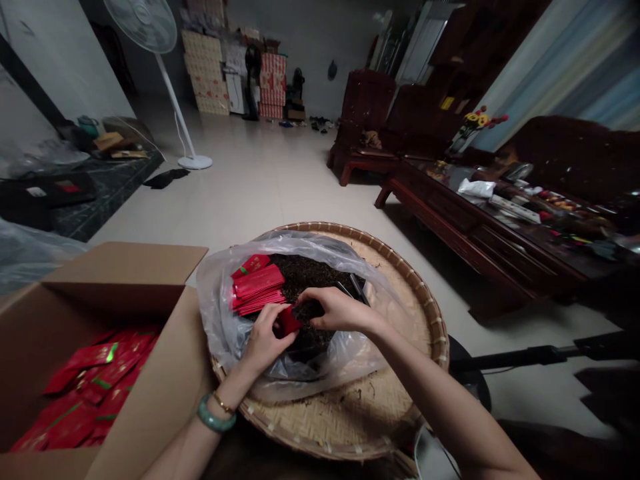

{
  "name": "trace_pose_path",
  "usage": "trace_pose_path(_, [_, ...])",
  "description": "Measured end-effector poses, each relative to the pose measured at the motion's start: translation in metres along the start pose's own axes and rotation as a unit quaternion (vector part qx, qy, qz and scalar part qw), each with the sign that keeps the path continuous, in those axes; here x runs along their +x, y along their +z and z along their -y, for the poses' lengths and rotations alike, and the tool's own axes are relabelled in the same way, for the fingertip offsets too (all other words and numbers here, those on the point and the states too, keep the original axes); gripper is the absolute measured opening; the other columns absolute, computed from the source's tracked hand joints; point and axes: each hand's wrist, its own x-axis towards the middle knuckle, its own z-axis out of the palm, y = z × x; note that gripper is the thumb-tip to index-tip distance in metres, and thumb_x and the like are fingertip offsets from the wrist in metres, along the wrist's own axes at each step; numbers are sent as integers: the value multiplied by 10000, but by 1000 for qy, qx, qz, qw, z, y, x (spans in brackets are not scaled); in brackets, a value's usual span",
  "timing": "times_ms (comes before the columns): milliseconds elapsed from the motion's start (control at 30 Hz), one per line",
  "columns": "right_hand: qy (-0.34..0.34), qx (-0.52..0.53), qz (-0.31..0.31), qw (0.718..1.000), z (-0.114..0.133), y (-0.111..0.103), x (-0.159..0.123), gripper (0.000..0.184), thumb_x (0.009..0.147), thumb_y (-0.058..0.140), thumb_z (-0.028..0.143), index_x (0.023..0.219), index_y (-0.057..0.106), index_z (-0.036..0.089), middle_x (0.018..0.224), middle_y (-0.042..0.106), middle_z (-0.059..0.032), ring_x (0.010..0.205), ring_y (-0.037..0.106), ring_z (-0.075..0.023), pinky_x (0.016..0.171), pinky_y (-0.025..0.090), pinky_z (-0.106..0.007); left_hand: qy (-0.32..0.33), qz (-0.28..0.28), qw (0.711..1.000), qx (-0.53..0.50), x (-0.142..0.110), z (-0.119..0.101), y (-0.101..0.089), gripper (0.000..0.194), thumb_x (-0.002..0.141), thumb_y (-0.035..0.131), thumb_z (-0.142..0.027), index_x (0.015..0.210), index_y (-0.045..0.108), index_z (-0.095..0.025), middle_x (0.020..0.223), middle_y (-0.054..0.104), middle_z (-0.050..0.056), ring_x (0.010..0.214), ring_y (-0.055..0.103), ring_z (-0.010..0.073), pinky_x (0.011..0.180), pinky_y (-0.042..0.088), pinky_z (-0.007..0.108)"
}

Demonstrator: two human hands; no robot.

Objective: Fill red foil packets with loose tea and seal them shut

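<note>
My left hand (pixel 269 337) is closed around a small red packet (pixel 289 321), holding it tilted over a clear plastic bag (pixel 215 313). Beside the packet's top edge, my right hand (pixel 334 308) has its thumb and fingers curled in a pinch, with dark leaf bits at the tips. Dark dried tea leaves (pixel 313 272) fill the opened bag. A stack of flat red packets (pixel 259 288) lies on the leaves at the left. Dark, shiny-edged tools (pixel 358 289) rest at the bag's right side, partly hidden by my right hand.
The bag sits on a round woven bamboo tray (pixel 345 417). To the left, an open cardboard box (pixel 155 393) contains many red packets (pixel 95 387). A black stand (pixel 520 357) is at the right. Farther off are a white fan (pixel 173 100) and a cluttered wooden table (pixel 465 230).
</note>
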Motion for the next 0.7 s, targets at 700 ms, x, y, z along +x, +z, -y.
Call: trace_pose_path(700, [36,-147,-66,986,8,21,13,322,664,633,108,983,619,145,875,613,-91,796,574,-212,658,398,-275,14,-6,1000,20,-1,3,2,406,713,658,-232,1093,521,-190,1041,568,84,971,569,224,740,525,333])
